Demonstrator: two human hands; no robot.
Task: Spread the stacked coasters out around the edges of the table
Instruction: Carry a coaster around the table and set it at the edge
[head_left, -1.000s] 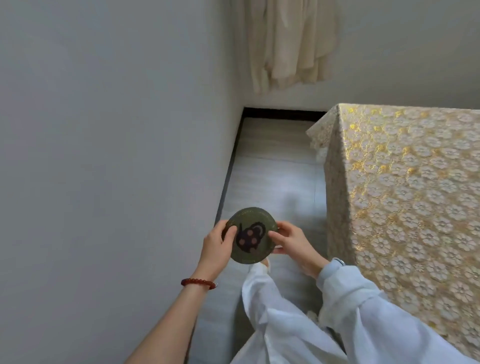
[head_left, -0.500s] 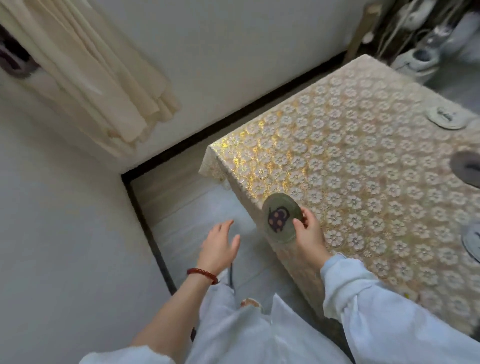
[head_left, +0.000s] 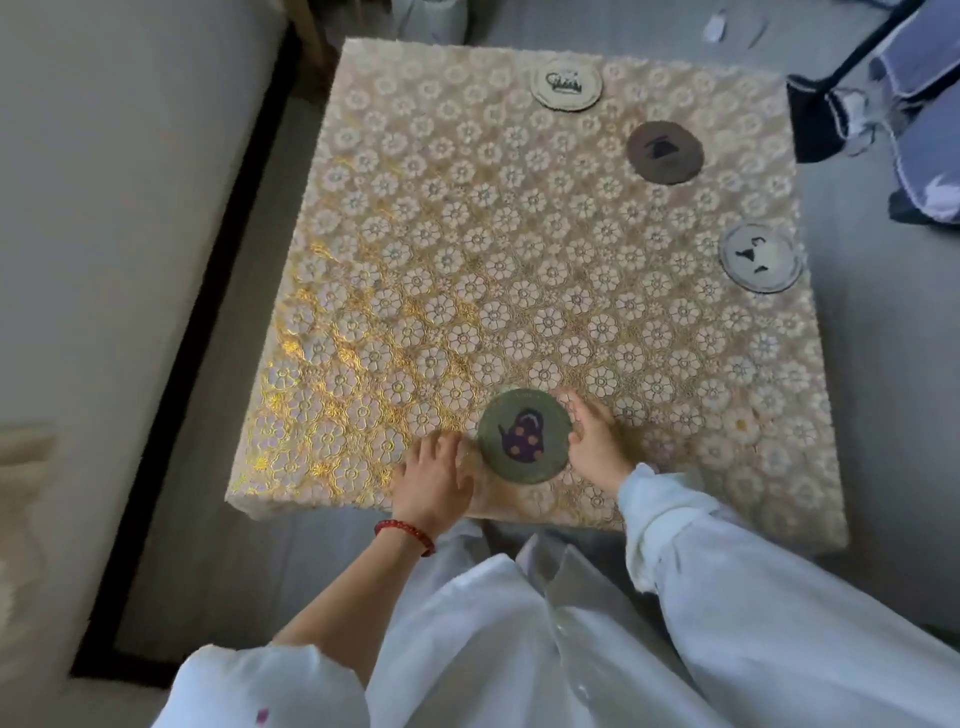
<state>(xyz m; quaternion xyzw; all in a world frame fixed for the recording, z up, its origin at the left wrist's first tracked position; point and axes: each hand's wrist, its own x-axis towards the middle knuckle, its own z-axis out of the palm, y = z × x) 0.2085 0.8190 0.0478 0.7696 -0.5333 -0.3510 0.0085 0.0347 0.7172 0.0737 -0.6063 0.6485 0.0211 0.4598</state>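
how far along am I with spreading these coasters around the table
Three coasters already lie apart near the edges: the cream coaster at the far side, the brown coaster toward the far right corner, the grey coaster at the right edge. The green coaster lies flat at the near edge between your left hand and right hand. The table's left side has none yet; no remaining stack shows.

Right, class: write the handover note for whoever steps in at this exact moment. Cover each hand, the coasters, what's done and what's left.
Left hand: open, flat on the floral gold tablecloth, beside the round green teapot coaster.
Right hand: open, fingers at that coaster's right rim.
Done: green coaster lies flat near the near edge; cream coaster at the far edge; brown coaster and grey coaster toward the right side.
Left: no stack visible; the left edge holds no coaster.
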